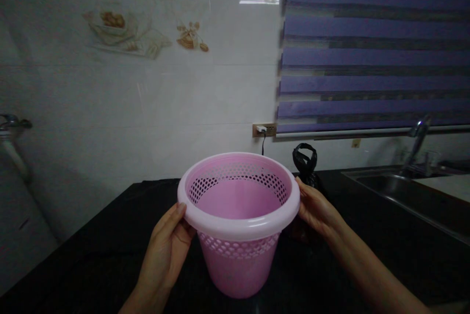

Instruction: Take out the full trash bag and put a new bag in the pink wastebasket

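Note:
A pink plastic wastebasket [238, 265] stands upright on the black countertop [110, 235], in the lower middle of the head view. Round holes pierce its wall below a thick, smooth rim, and no contents show inside. My left hand [165, 245] grips the rim at the left, thumb on top and fingers curled underneath. On the opposite side my right hand [317, 209] holds the rim, its fingertips partly hidden behind it. Just behind my right hand sits a black plastic bag [305, 160] with a looped, knotted top; its lower part is mostly hidden.
A steel sink [389, 184] with a faucet [416, 145] is set into the counter at the right. Behind the basket, a charger [261, 129] with a dark cable is plugged into a wall socket. A purple striped blind [367, 59] hangs above. Pipe fittings [12, 123] are at far left.

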{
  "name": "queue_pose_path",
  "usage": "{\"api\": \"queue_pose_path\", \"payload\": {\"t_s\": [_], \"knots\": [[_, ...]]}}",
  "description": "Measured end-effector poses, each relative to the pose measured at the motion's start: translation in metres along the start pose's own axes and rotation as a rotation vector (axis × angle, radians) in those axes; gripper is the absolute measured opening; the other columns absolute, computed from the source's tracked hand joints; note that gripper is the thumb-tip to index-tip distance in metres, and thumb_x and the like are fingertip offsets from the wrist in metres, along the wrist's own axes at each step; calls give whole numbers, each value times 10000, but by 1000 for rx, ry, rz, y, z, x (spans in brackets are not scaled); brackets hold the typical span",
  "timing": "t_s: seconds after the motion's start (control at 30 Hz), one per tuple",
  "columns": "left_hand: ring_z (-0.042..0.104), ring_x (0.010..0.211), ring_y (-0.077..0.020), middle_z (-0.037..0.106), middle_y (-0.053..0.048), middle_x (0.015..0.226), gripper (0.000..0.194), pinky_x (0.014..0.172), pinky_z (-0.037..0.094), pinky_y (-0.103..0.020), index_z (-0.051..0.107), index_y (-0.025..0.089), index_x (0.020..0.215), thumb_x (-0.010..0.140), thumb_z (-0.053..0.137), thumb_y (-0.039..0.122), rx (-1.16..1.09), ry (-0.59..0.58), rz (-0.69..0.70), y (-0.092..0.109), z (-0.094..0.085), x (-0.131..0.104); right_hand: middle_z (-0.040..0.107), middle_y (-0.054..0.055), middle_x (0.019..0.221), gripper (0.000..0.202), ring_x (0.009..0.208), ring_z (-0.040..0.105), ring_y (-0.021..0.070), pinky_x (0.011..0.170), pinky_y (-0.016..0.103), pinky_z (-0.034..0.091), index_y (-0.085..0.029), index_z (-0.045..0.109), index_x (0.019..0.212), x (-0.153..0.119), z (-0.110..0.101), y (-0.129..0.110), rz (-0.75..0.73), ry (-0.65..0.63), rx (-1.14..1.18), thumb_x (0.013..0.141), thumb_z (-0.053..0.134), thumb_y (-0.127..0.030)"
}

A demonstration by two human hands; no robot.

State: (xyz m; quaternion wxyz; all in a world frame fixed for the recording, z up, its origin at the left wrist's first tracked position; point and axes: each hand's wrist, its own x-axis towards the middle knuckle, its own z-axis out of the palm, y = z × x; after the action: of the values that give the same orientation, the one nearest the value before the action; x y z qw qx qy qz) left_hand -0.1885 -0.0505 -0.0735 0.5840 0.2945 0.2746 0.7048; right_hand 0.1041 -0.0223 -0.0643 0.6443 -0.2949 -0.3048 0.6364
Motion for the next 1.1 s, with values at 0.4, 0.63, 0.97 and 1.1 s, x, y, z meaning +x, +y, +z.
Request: {"api": "queue_pose_path", "payload": {"t_s": [0.4,0.63,0.97,1.1], "knots": [[691,754,-173,751,-70,914,309,697,573,-237,735,141,950,674,798,264,0,32,-24,-2,-4,6,702,3,790,214,679,649,78,689,154,560,-172,713,813,-3,0,7,-74,-22,-26,671,809,-300],[683,716,-175,746,-71,885,316,657,567,-247,730,146,952,679,795,290,13,24,-29,-2,-6,6,698,-12,760,226,652,636,79,659,167,557,-192,707,797,0,-1,13,-121,0,-33,667,807,-348],[661,644,-161,730,-55,784,269,561,554,-236,722,137,884,668,790,282,20,21,-48,1,-10,10,688,-16,740,263,616,617,77,615,166,549,-186,698,773,-6,8,13,-93,18,-6,609,841,-334],[616,528,-144,688,-42,671,184,505,545,-264,693,134,799,707,745,285,105,-17,-98,9,-25,12,683,-12,757,254,618,612,83,605,182,547,-192,686,800,-7,5,13,-126,-24,-78,661,806,-368]]}}
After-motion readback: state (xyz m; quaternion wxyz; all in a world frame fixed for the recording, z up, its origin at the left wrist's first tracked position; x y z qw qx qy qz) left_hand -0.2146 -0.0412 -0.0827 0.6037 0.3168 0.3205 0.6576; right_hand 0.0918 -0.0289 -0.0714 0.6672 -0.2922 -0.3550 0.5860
